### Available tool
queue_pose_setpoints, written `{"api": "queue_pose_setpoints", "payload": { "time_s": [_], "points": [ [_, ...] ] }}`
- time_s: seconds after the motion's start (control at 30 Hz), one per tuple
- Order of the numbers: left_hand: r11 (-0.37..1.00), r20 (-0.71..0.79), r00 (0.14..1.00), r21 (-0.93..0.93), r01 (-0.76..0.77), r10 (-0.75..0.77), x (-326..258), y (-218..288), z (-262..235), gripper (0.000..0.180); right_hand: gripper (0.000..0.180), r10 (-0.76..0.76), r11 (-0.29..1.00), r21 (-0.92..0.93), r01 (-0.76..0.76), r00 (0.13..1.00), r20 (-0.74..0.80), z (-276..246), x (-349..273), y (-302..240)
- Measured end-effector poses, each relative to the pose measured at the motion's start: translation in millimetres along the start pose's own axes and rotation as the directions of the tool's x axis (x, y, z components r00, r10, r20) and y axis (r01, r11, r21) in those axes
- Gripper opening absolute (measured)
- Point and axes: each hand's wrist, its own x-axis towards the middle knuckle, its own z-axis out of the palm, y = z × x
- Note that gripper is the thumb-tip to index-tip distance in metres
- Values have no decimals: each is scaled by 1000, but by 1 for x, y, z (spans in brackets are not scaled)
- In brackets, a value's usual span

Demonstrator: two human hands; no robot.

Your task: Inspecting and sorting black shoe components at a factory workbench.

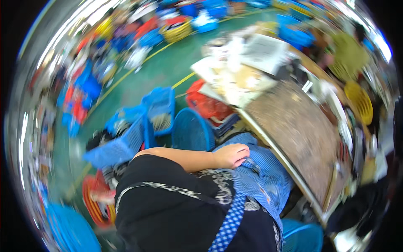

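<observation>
The blue striped cloth (268,180) lies over the person's lap, just beside the near edge of the bench (294,122). Its long axis slants from upper left to lower right, roughly along that edge. The left hand (231,156) rests at its upper end, fingers curled; whether they grip the fabric I cannot tell. The right hand is out of view.

The cloth looks soft and creased, with narrow stripes; a blue-and-white checked strap (230,220) crosses the black top (168,206). The bench top is brown, scuffed and flat. A round blue plastic basket (191,128) stands near the hand. Printing on the pale sheet (265,52) is too blurred to read.
</observation>
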Motion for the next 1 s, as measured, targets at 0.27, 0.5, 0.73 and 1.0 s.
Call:
{"api": "queue_pose_setpoints", "payload": {
  "time_s": [0.27, 0.5, 0.73, 1.0],
  "points": [
    [740, -653, 576, 36, 672, -492, -161, 40, -72, 20, 34, -943, 174, -138, 975, 206, 261, 195, 46, -477],
    [424, -670, -727, -707, 566, -148, -281, 134, -162, 46, 30, -758, 43, -217, 975, 173, 629, 352, 89, -612],
    [121, 42, -812, -983, -137, -583, -328, 113, -242, 88, 29, -827, 12, -147, 989, 93, 555, 363, 92, -597],
    [213, -10, -869, -971, -110, -494, -438, 110, -234, 48, 31, -809, 303, -199, 932, 362, 463, 329, 106, -582]
  ]
}}
